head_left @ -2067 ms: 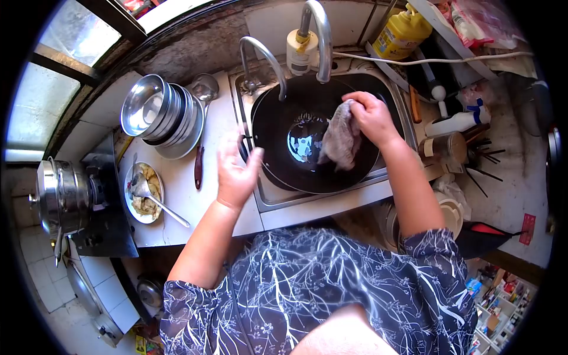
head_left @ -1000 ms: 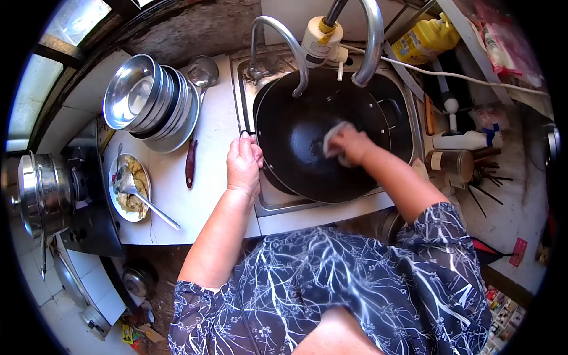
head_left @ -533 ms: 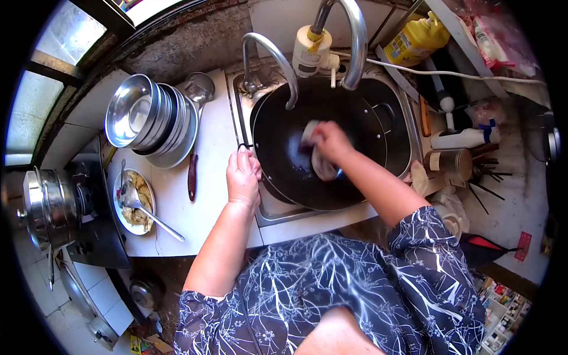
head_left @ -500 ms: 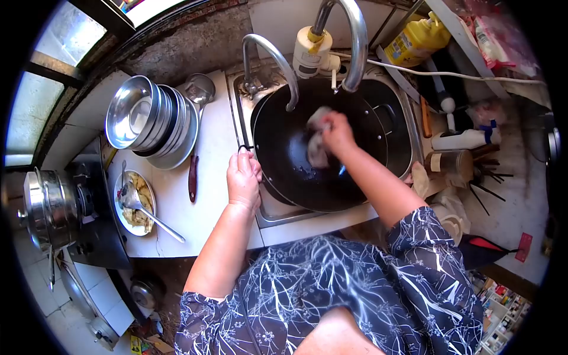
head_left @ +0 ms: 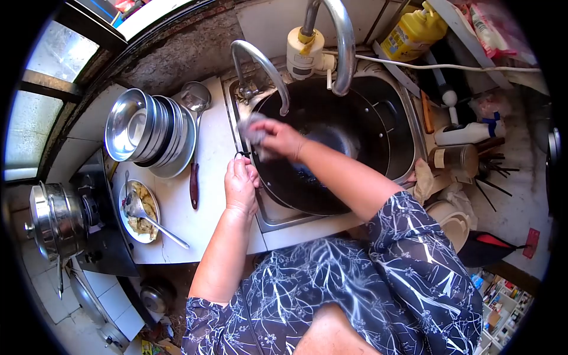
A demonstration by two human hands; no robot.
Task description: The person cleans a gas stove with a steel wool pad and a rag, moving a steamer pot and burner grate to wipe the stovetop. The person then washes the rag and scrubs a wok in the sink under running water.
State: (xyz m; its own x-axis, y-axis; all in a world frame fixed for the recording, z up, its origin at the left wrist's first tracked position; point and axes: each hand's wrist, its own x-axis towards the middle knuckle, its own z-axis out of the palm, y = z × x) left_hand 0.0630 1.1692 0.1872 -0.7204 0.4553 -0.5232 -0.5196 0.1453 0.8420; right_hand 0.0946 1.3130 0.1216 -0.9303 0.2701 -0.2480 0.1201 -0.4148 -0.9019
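A large black wok (head_left: 340,115) rests in the metal sink (head_left: 269,222), its far loop handle towards the right. My left hand (head_left: 241,186) is closed around the small handle on the wok's left side; the grip hides most of that handle. In my right hand (head_left: 281,139) is a crumpled greyish cloth (head_left: 253,129), pressed at the wok's upper left rim and slightly blurred. Some wet spots shine on the wok's inner surface. A thin curved tap (head_left: 260,52) reaches over the rim close to the cloth.
Left of the sink are stacked metal bowls (head_left: 127,124), a ladle (head_left: 194,177) and a plate of food with a spoon (head_left: 142,234). A thicker tap (head_left: 346,53) hangs above the sink. At right stand a yellow bottle (head_left: 414,35), a white bottle (head_left: 461,136) and a jar (head_left: 455,163).
My right hand has swept the cloth from the wok's middle leftwards to its left rim. My left hand keeps its hold on the handle.
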